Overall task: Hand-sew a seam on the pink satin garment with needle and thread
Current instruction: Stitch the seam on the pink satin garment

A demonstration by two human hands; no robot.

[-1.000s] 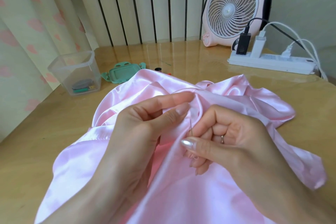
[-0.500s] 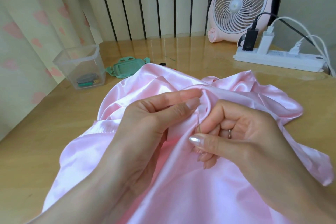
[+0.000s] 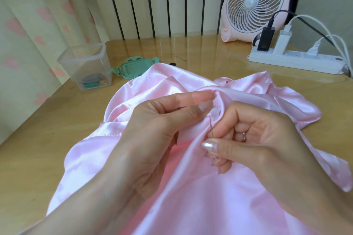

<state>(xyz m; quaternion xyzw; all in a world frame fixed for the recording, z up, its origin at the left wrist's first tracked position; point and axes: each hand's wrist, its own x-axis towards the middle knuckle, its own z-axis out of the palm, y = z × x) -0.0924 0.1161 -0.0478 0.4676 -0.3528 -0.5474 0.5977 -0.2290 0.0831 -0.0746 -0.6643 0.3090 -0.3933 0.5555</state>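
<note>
The pink satin garment [image 3: 191, 187] lies bunched across the middle of the wooden table [image 3: 38, 158]. My left hand [image 3: 152, 133] pinches a raised fold of the satin between thumb and forefinger. Just right of it, my right hand [image 3: 254, 135] holds a thin metal needle [image 3: 211, 126] by its lower end. The needle points up into the fold beside my left thumb tip. A short bit of pink thread shows under my right fingers; the rest of the thread is too fine to see.
A clear plastic box [image 3: 86, 65] with small sewing items stands at the back left, its green lid [image 3: 133, 67] beside it. A pink desk fan [image 3: 256, 4] and a white power strip [image 3: 294, 61] with plugged cables sit at the back right. Curtain hangs left.
The view has shifted slightly, so the scene sits a bit lower and more to the right in frame. Both hands keep the same grip; the needle stays at the fold.
</note>
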